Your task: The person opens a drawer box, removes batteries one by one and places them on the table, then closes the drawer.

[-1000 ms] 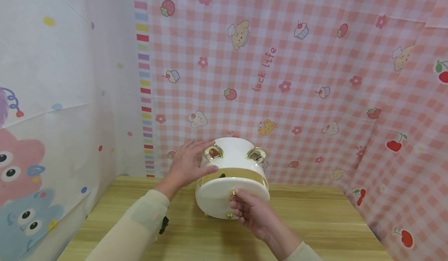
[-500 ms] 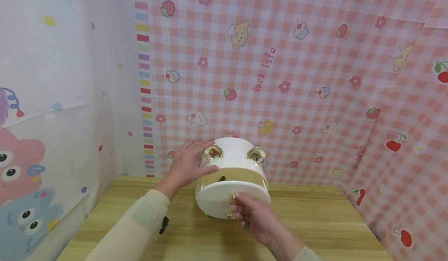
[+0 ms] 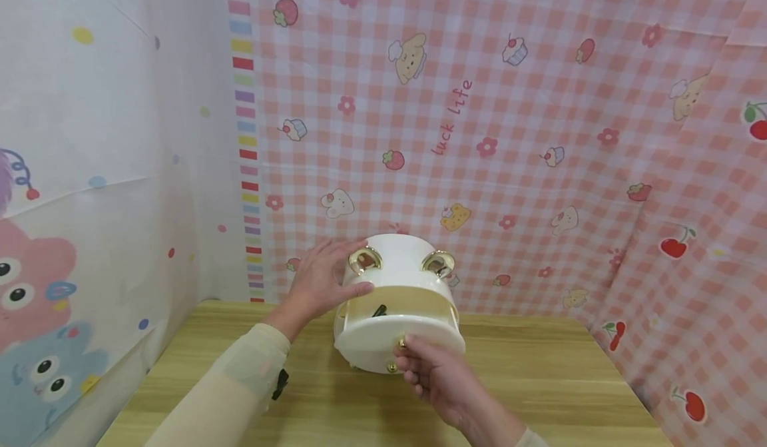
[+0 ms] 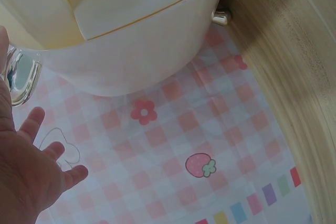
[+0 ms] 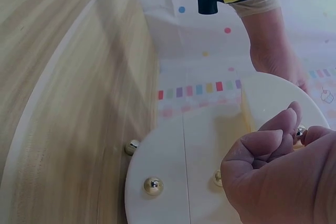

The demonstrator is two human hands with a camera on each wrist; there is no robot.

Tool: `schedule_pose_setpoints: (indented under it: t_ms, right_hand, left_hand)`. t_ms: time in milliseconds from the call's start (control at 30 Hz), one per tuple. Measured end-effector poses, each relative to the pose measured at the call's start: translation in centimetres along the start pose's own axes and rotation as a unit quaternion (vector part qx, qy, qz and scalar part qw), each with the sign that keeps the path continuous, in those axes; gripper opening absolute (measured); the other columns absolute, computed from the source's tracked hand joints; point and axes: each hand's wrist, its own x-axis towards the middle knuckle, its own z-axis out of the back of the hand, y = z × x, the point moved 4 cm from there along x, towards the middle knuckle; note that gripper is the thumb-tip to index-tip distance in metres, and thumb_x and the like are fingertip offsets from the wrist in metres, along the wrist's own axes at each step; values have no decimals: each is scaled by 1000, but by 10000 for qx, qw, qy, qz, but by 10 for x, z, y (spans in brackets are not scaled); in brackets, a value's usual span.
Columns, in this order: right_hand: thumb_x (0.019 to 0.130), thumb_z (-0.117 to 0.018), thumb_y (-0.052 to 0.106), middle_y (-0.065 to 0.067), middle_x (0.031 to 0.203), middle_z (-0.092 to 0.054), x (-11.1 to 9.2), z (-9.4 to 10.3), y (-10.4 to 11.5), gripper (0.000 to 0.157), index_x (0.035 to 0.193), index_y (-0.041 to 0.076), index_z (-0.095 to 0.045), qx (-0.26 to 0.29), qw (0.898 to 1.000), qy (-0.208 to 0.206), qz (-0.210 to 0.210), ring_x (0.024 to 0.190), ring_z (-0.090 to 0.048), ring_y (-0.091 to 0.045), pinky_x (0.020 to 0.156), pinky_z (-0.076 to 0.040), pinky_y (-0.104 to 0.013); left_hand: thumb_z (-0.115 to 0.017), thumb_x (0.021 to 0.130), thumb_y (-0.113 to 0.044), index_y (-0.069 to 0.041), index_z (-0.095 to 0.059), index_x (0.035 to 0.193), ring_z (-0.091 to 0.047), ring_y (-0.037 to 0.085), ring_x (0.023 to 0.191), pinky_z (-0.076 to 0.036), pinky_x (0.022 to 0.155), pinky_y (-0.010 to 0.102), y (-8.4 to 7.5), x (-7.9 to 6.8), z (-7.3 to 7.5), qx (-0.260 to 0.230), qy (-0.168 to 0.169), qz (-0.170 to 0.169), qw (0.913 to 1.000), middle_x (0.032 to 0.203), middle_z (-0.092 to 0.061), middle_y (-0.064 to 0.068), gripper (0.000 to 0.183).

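Note:
A white rounded storage box [image 3: 400, 254] with two gold ear-like rings [image 3: 439, 264] stands on the table. Its upper drawer [image 3: 368, 337] is pulled out, baring a yellowish inside with a small black object [image 3: 380, 311]. My right hand [image 3: 440, 377] pinches the drawer's gold knob [image 3: 402, 344] between thumb and finger, other fingers curled, as the right wrist view also shows. At the box's upper left, by the ring, my left hand [image 3: 320, 284] rests with thumb extended along the front. Spread fingers [image 4: 37, 121] appear in the left wrist view.
Below the drawer are more gold knobs [image 5: 153, 185] on white panels, and a gold foot [image 5: 132, 147]. The wooden table [image 3: 539, 380] extends around the box. A pink checked cloth [image 3: 515, 187] hangs right behind it, and a white printed cloth [image 3: 108, 234] at left.
My right hand has drawn the drawer further toward me and slightly down, so more of its inside and the black object shows. My left hand stays on the box.

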Motion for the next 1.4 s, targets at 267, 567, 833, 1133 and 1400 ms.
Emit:
schedule_pose_setpoints:
  t_ms: [267,567,833,1133,1400]
  right_hand:
    - [104,-65,47,13,85,-75,-6,0,-2,36,106,14,-77,25,10000,-8,-41,76,-57,-4,69,-47,-21]
    - [105,-63,46,13,84,-75,-13,-2,-6,35,108,14,-77,70,9999,89,-61,75,-58,-3,68,-46,-21]
    - [106,-62,46,14,83,-73,-18,-3,-8,34,107,15,-76,68,9998,192,-57,74,-56,-3,67,-45,-21]
    - [108,-60,44,14,86,-74,-23,-4,-12,33,108,16,-77,21,9995,304,-50,76,-57,-3,66,-45,-20]
    - [108,-59,43,14,87,-73,-27,-6,-15,30,106,19,-76,72,9988,475,-78,76,-57,-3,65,-46,-19]
  left_hand:
    - [-83,86,-61,-35,-51,159,-35,47,159,-25,129,73,-1,0,0,-85,-30,6,10000,166,-51,6,84]
    - [-83,86,-62,-34,-51,159,-35,47,159,-25,129,73,0,0,-1,-38,2,3,10000,166,-51,6,85]
    - [-84,85,-60,-35,-52,159,-34,47,160,-24,129,74,-1,0,-1,-78,-4,17,10000,165,-52,6,84]
    - [-84,86,-60,-32,-52,159,-35,46,159,-25,129,72,-2,0,1,22,3,-3,10000,165,-53,6,84]
    - [-83,86,-60,-34,-51,159,-34,46,160,-24,130,73,-3,0,0,-11,19,21,10000,166,-52,5,85]
